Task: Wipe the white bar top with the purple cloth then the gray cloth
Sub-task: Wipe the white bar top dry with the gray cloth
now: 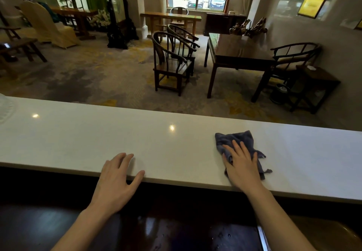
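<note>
1. Right hand (242, 164) lies flat, fingers spread, palm pressed down on a crumpled blue-gray terry cloth (238, 140) near the right part of the long, glossy white table (137, 143); it pins the cloth rather than gripping it. Left hand (117, 174) is open and holds nothing, its fingers resting on the near edge of the table towards the middle.
2. The cloth is bunched, with a frayed tail (267, 171) trailing towards the near edge. A flat palm with no grip could slide off it on a fast stroke, or the tail could drag over the near edge and pull the cloth down.
3. A wadded cloth touches only a narrow strip, so streaks or missed bands look likely, above all along the far edge, which the cloth does not reach now.
4. In this dim light the colour is hard to judge: it reads blue-gray, and I cannot tell whether it is the purple or the gray cloth. No second cloth is in view, so the stage of the task is uncertain.
5. Both ends of the table run out of frame, so the unwiped length cannot be judged. A pale, blurred object (5, 109) at the far left corner is cut off and unidentifiable.
6. Glare spots hide any smears or wetness on the table.
</note>
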